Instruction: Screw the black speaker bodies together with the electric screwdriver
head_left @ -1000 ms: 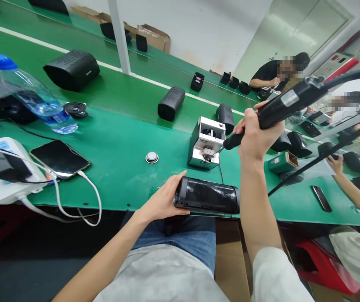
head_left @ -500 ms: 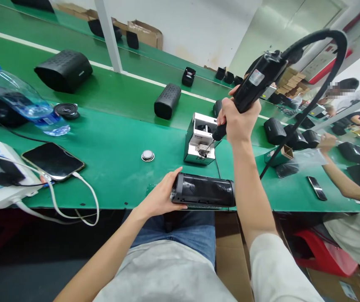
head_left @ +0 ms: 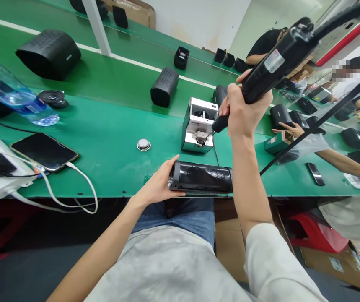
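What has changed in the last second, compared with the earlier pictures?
The right hand has tilted the black electric screwdriver steeper, its rear end higher; its bit stays at the silver screw feeder box. The left hand still holds the black cylindrical speaker at the edge of the green table. Nothing taken or released.

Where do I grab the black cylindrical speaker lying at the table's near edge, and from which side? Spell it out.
Probably the bare middle of the speaker, from above, fingers wrapping its round barrel. It lies on its side along the table edge; the left hand cups its left end, and the right hand, holding the electric screwdriver, has its forearm beside the right end.
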`<state>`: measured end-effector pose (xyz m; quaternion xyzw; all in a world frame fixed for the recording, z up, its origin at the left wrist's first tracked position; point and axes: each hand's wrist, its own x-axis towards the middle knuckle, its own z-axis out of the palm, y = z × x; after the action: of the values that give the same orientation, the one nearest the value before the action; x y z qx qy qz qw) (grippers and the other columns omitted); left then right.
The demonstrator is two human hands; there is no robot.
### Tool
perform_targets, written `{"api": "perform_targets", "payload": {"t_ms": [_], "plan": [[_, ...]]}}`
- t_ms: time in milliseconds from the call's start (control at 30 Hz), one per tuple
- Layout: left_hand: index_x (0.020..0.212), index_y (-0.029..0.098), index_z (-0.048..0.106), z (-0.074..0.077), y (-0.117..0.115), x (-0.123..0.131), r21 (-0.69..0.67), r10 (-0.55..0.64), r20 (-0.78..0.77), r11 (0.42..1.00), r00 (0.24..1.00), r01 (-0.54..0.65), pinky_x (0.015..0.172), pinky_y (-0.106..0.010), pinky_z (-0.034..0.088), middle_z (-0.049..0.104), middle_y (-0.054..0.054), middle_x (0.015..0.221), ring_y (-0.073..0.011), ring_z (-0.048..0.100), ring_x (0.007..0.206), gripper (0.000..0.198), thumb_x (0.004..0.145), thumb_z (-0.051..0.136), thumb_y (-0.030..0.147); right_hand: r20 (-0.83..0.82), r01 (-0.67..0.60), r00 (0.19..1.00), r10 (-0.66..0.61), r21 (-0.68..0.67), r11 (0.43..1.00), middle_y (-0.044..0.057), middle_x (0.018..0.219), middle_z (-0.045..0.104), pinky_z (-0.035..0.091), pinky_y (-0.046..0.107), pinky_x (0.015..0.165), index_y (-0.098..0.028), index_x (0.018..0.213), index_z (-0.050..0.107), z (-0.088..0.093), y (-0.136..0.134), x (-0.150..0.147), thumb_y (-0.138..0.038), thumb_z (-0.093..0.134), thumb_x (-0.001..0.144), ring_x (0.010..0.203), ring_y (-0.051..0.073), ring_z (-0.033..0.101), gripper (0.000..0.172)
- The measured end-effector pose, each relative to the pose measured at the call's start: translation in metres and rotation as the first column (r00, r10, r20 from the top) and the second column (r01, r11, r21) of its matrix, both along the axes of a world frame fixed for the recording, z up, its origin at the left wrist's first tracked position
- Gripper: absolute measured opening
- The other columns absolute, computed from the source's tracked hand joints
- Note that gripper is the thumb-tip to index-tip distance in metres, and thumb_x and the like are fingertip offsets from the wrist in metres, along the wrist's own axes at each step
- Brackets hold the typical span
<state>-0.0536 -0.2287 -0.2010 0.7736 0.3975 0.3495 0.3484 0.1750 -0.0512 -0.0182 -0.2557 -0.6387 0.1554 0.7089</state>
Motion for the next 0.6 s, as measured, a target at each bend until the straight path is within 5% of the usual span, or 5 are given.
{"api": "perform_targets", "payload": {"t_ms": [167,400,600], "plan": [[0.185,0.032,0.014,0.0,0.0,-0.001,-0.015,0.017,-0.024,1.0,1.0,-0.017,0.135,-0.063,0.049,0.045,-0.021,0.18,-0.047,0.05,0.167,0.136,0.084,0.103,0.04,-0.028,0.013,1.0,-0.014,-0.049,0.999,-0.014,0.057,0.045,0.034,0.035,0.04,-0.034,0.096,0.05,0.008,-0.007,-0.009,-0.078,0.08,0.092,0.04,0.012,0.034,0.054],[0.186,0.031,0.014,0.001,0.0,-0.001,-0.026,0.035,-0.053,0.999,0.998,-0.036,0.138,-0.062,0.045,0.044,-0.021,0.182,-0.0454,0.05,0.167,0.136,0.083,0.103,0.038,-0.081,-0.027,0.997,0.016,-0.142,0.99,-0.011,0.061,0.052,0.041,0.04,0.049,-0.036,0.097,0.054,0.012,-0.032,-0.002,-0.07,0.088,0.089,0.045,0.015,0.036,0.048],[0.185,0.029,0.016,0.001,0.001,-0.001,-0.031,0.039,-0.059,0.999,0.998,-0.041,0.139,-0.058,0.045,0.045,-0.02,0.182,-0.044,0.051,0.167,0.135,0.082,0.102,0.04,-0.208,-0.031,0.978,0.023,-0.033,0.999,-0.007,0.062,0.037,0.03,0.035,0.039,-0.036,0.09,0.072,0.049,-0.103,0.032,-0.041,0.091,0.089,0.041,0.011,0.034,0.02]]}}
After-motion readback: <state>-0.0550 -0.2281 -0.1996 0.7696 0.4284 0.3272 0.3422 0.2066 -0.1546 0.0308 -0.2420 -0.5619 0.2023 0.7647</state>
